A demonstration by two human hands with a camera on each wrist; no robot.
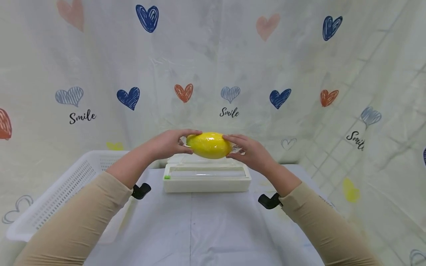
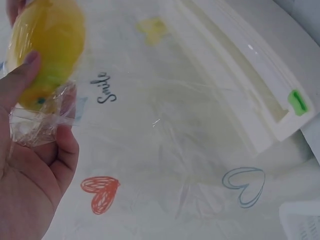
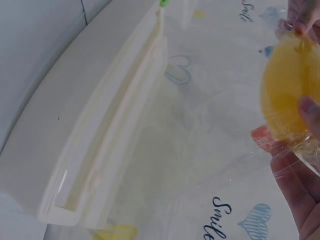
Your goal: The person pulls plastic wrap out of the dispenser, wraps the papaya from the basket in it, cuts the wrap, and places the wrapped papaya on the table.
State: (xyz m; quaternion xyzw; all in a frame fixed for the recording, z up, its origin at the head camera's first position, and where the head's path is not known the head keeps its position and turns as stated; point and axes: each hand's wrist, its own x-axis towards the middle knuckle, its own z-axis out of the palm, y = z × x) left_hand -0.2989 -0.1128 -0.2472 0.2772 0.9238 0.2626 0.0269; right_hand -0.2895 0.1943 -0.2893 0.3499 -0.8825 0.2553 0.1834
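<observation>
Held up between both hands is a yellow lemon-shaped fruit (image 1: 209, 145), wrapped in clear plastic film. My left hand (image 1: 172, 144) grips its left end, with the thumb on the yellow skin. Bunched film (image 2: 37, 120) gathers in the left palm. The right end is gripped by my right hand (image 1: 249, 150), and loose film shows among those fingers in the right wrist view. Below and behind the fruit stands a white cling film dispenser (image 1: 207, 184) with its lid raised, a roll of film visible inside and a green slider (image 1: 167, 177) at its left.
A white plastic basket (image 1: 63, 192) with perforated walls stands at the left, partly behind the left forearm. The table has a white cover (image 1: 199, 229). A curtain (image 1: 206, 59) printed with hearts and "Smile" hangs behind and at the right.
</observation>
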